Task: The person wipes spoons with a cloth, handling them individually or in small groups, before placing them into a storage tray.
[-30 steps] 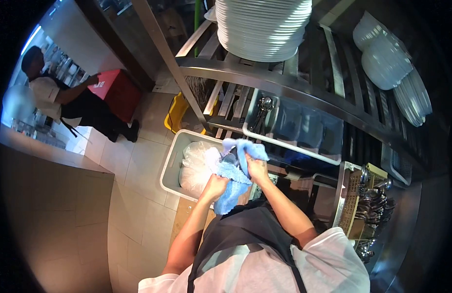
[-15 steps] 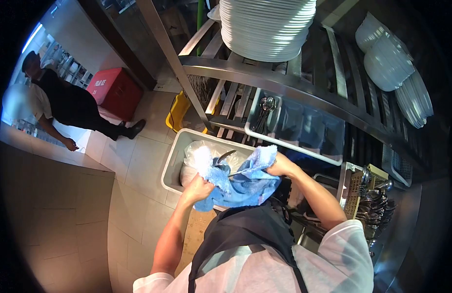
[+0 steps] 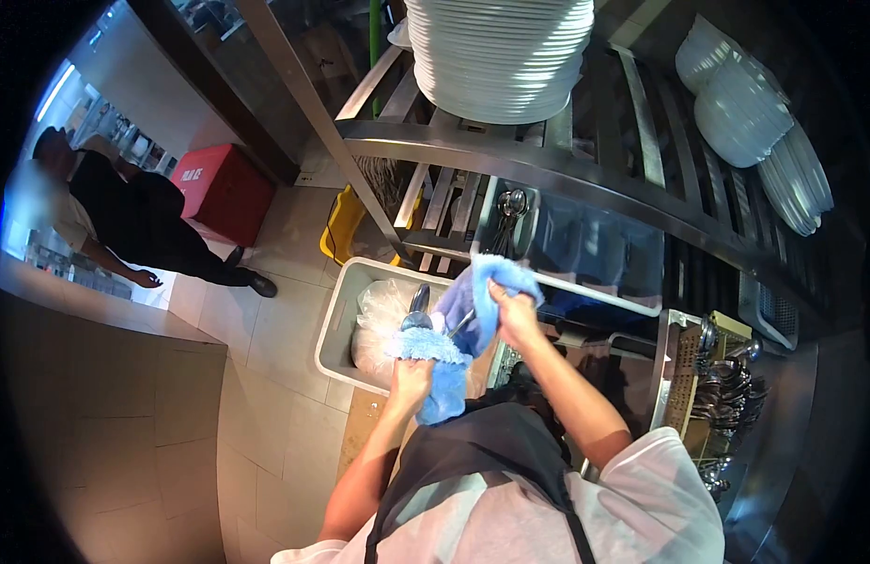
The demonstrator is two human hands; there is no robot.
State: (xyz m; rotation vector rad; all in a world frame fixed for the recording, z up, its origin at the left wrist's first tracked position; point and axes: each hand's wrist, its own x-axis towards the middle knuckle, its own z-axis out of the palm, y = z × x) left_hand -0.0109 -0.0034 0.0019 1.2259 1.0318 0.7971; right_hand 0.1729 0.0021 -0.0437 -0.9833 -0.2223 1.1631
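Head view: my left hand [image 3: 412, 378] was clenched round a bunched part of the blue cloth [image 3: 446, 390], metal cutlery [image 3: 419, 299] poking out past it. My right hand [image 3: 516, 315] gripped the cloth's upper end, fingers curled, thumb on top; a thin metal handle ran between the two. Cloth was in front of my apron [image 3: 482, 451], over the near right part of the grey tub [image 3: 333, 315], which had a clear plastic bag [image 3: 379, 329] in it. Both forearms reached forward, elbows bent, right hand farther out. Cloth's top overlapped the divided bin's [image 3: 599, 294] near edge; couldn't tell if touching. Rack rail [image 3: 548, 158] crossed beyond my hands, cutlery baskets [image 3: 679, 367] sat well right. Bare floor [image 3: 275, 376] gave room left of the tub.
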